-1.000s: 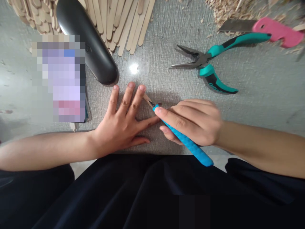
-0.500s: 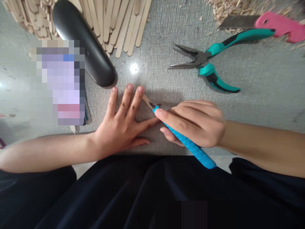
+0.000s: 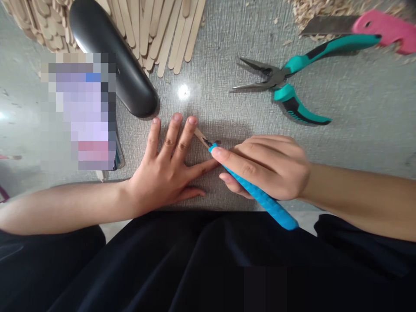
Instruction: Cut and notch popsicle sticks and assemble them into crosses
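Note:
My left hand [image 3: 167,167] lies flat on the table with its fingers spread. Its index fingertip is at the far end of a short stretch of light wooden stick [image 3: 199,134]. Closed around a slim tool with a ridged blue handle [image 3: 256,193], my right hand [image 3: 271,164] has a fingertip pressed near the front of the handle. The tool's dark tip is over the stick, and its exact kind is hard to make out. My left thumb side meets my right hand, where part of the stick is hidden.
Beyond the hands are teal-handled needle-nose pliers [image 3: 276,79], jaws apart, and a pink-handled blade [image 3: 383,30] by wood shavings [image 3: 320,8]. A black case [image 3: 112,56] lies near piled wooden craft sticks [image 3: 175,39]. A blurred-out object [image 3: 87,117] is at the left.
Both hands and the tool keep almost the same place. The pliers and pink-handled blade appear slightly farther right and higher, as the view shifts a little.

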Motion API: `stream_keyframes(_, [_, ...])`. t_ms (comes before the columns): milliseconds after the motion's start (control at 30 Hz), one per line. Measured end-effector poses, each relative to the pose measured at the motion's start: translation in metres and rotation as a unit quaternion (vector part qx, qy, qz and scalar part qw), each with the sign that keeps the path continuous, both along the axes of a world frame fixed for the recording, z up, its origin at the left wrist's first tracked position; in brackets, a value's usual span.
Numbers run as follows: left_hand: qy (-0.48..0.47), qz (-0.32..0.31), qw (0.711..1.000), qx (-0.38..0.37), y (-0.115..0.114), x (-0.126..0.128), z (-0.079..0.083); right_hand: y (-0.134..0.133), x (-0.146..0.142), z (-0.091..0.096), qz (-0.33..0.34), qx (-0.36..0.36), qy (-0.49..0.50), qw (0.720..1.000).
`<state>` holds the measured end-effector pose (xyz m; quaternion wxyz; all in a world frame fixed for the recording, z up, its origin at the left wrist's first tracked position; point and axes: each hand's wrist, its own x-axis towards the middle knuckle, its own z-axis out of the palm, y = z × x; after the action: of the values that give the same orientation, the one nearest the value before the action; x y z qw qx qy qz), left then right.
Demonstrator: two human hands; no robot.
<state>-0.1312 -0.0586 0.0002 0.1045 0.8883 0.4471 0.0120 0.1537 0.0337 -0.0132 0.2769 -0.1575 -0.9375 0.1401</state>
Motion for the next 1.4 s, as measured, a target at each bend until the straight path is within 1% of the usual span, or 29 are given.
stream_keyframes(100, [-0.004,0.003,1.0,-0.015,0.001,0.0,0.001,-0.001,0.001,-0.001,-0.003,-0.015,-0.004,1.0])
stream_keyframes(333, [0.004,0.003,0.999,-0.033,0.002,0.001,0.003,0.001,-0.001,0.001,-0.003,-0.02,0.011,1.0])
stream_keyframes(433, [0.002,-0.003,1.0,-0.027,0.003,-0.001,0.004,0.002,-0.003,0.003,-0.008,-0.027,0.008,1.0])
stream_keyframes(567, [-0.001,-0.003,1.0,-0.028,0.003,-0.001,0.006,0.002,-0.003,0.008,-0.007,-0.018,0.009,1.0])
stream_keyframes(733, [0.01,0.001,1.0,-0.025,0.003,0.002,0.009,0.003,0.0,0.012,-0.009,-0.033,-0.007,0.999])
stream_keyframes(933, [0.0,0.011,0.999,-0.046,0.003,0.002,0.01,-0.003,-0.003,0.011,-0.032,-0.03,0.001,0.999])
stream_keyframes(1067, [-0.002,0.013,0.999,-0.041,0.003,0.002,0.01,-0.008,-0.003,0.011,-0.054,-0.036,0.007,0.998])
stream_keyframes(1200, [0.009,0.014,0.999,-0.042,0.003,0.002,0.011,-0.01,-0.003,0.014,-0.035,-0.036,-0.005,0.999])
stream_keyframes(1400, [0.004,0.019,0.998,-0.053,0.003,0.003,0.01,-0.011,-0.004,0.016,-0.039,-0.018,-0.004,0.999])
